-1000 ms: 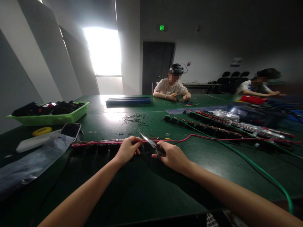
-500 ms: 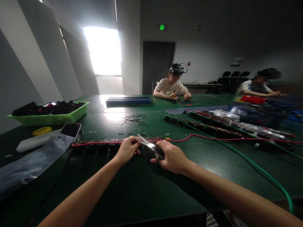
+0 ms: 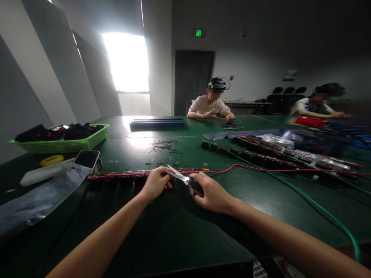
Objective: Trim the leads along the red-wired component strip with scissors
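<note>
A long dark strip [image 3: 116,177] with a red wire [image 3: 246,166] along it lies across the table in front of me. My left hand [image 3: 156,183] is closed around the strip toward its right part, the fingertips curled and partly hidden. In my right hand [image 3: 211,193] is a pair of scissors [image 3: 182,177] with dark handles. Its blades stand slightly apart and point up and left, close by my left thumb and over the strip. Whatever lies between the blades is too small to make out.
Thin dark offcuts [image 3: 165,146] lie scattered beyond the strip. A green basket [image 3: 92,139] of black parts, a phone [image 3: 87,160] and a plastic bag [image 3: 58,189] are on the left. More wired strips [image 3: 261,156] and a green wire [image 3: 315,204] lie right. Two people sit opposite.
The scissors' handles have come closer together as my right fingers closed, and the blades have shifted slightly. My left hand and the strip stay where they were.
</note>
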Available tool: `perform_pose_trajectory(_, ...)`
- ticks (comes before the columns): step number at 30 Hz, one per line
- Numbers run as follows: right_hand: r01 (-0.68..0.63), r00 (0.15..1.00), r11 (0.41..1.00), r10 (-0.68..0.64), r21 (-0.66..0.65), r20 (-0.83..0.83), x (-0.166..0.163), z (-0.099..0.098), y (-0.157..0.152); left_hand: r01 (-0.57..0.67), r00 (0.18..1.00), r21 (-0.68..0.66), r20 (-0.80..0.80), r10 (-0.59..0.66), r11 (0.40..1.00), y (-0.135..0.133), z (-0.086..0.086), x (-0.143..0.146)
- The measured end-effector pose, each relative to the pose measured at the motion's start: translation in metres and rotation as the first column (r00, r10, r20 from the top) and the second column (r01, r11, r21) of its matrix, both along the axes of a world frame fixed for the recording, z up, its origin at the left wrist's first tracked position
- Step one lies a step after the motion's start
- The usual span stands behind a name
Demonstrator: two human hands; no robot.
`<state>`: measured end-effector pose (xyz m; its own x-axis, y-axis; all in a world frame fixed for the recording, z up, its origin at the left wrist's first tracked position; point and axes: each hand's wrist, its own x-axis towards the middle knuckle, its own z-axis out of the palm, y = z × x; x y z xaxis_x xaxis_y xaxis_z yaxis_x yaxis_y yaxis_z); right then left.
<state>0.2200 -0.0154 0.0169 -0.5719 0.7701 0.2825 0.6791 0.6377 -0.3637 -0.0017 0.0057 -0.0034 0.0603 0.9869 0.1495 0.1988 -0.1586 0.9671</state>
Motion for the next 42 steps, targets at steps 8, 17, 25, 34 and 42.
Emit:
perform_pose_trajectory(8,0.039,0.999,0.999,-0.039,0.010,0.024,-0.0004,-0.0041,0.0012,0.003,1.000,0.005,-0.001,-0.003,1.000,-0.0007,0.0004,0.0007)
perform_pose_trajectory(17,0.050,0.997,0.998,-0.052,0.047,0.056,-0.0021,-0.0022,-0.0007,0.007,1.000,-0.001,0.004,-0.007,1.000,-0.0010,0.0005,0.0005)
perform_pose_trajectory(25,0.024,1.000,0.998,-0.024,0.051,-0.002,-0.0030,-0.0037,-0.0011,0.010,1.000,0.004,0.000,-0.010,1.000,-0.0014,0.0018,0.0011)
perform_pose_trajectory(34,0.027,1.000,0.999,-0.027,0.037,-0.010,-0.0033,-0.0015,-0.0027,0.003,1.000,0.002,-0.003,-0.003,1.000,-0.0016,0.0017,0.0006)
perform_pose_trajectory(42,0.053,0.996,0.994,-0.060,0.099,0.068,-0.0061,-0.0005,-0.0057,-0.006,1.000,0.014,-0.002,0.006,1.000,-0.0021,0.0020,0.0019)
